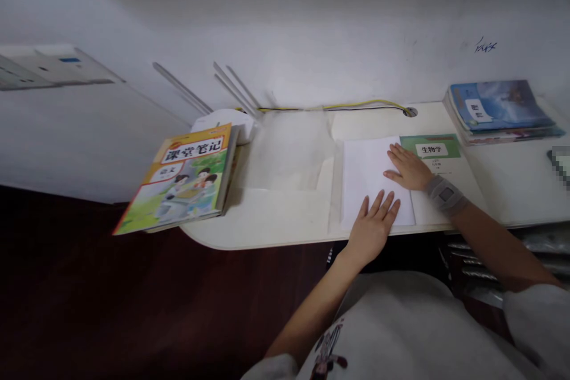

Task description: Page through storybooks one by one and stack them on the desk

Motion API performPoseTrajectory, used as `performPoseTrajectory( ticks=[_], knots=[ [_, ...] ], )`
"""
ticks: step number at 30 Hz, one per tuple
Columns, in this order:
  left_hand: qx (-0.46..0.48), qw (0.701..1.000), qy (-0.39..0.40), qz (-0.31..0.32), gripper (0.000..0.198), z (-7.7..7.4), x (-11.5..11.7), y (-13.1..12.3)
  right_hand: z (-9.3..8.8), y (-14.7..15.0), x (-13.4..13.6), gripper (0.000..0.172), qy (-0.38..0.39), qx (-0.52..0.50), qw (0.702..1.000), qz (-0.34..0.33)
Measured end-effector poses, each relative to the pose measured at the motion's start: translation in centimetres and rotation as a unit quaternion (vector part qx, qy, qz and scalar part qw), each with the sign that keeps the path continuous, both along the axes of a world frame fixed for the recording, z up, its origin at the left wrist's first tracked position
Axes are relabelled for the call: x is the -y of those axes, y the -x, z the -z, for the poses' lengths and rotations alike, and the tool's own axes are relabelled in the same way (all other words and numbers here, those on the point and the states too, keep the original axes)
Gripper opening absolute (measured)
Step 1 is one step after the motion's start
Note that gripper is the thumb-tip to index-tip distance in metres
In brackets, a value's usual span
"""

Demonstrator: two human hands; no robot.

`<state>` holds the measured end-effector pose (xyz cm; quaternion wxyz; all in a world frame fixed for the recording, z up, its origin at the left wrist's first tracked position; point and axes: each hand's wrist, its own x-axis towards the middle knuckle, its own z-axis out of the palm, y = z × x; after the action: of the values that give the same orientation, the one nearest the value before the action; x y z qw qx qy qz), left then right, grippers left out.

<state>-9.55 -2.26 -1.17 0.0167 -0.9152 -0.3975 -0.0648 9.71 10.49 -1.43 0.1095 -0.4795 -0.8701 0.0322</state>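
Rests left hand (pixel 371 228) and right hand (pixel 409 168), with outstretched fingers, on white sheet (pixel 363 169) right of frame's centre. Perhaps touches green-topped book (pixel 445 161) with right palm.

The desk (pixel 267 219) is coloured white. Near its front edge, the biology textbook (pixel 445 161) is banded in green above a pale cover, next to a plain white sheet (pixel 363 172). At the left edge, the classroom-notes book (pixel 187 181) is covered in yellow-orange and green, patterned with cartoon children. By the back edge, the physics textbook (pixel 503 104) is tinted blue, and a yellow cable (pixel 378 100) is accompanied by a black cable (pixel 365 108). The pale grey shirt (pixel 409 320) is marked with a dark, reddish print (pixel 328 347).
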Motion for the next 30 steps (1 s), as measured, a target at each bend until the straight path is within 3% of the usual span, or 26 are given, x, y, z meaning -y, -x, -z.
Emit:
performPoseTrajectory(
  ticks=[8, 11, 15, 18, 21, 24, 26, 28, 30],
  knots=[
    [0.016, 0.999, 0.026, -0.009, 0.053, -0.2, -0.4, 0.5, 0.7, 0.3, -0.1, 0.08, -0.003, -0.028, 1.0, 0.009],
    [0.039, 0.995, -0.004, -0.088, 0.052, -0.4, -1.3, 1.7, 0.9, 1.4, 1.0, 0.072, -0.025, -0.053, 0.997, 0.048],
    [0.04, 0.963, -0.017, -0.265, 0.051, -0.8, -2.7, 4.3, 1.0, 3.6, 5.6, 0.058, -0.056, -0.073, 0.99, 0.103],
    [0.048, 0.95, 0.015, -0.307, 0.056, -1.2, -3.3, 6.0, 0.9, 4.4, 9.8, 0.061, -0.06, -0.072, 0.991, 0.093],
    [0.104, 0.933, 0.079, -0.336, 0.057, -2.3, -3.7, 6.9, 0.8, 4.0, 12.8, 0.074, -0.049, -0.067, 0.995, 0.063],
    [0.283, 0.88, 0.203, -0.323, 0.053, -4.6, -3.6, 7.4, 0.9, 3.2, 14.4, 0.089, -0.053, -0.082, 0.994, 0.051],
    [0.448, 0.81, 0.274, -0.262, 0.049, -6.8, -3.1, 7.5, 1.0, 2.6, 14.9, 0.09, -0.064, -0.11, 0.99, 0.064],
    [0.574, 0.738, 0.296, -0.194, 0.045, -9.1, -2.1, 7.3, 1.1, 2.0, 15.1, 0.085, -0.068, -0.143, 0.984, 0.078],
    [0.64, 0.703, 0.277, -0.142, 0.04, -11.0, -0.8, 6.9, 1.0, 1.1, 14.9, 0.081, -0.058, -0.173, 0.981, 0.067]
  ],
)
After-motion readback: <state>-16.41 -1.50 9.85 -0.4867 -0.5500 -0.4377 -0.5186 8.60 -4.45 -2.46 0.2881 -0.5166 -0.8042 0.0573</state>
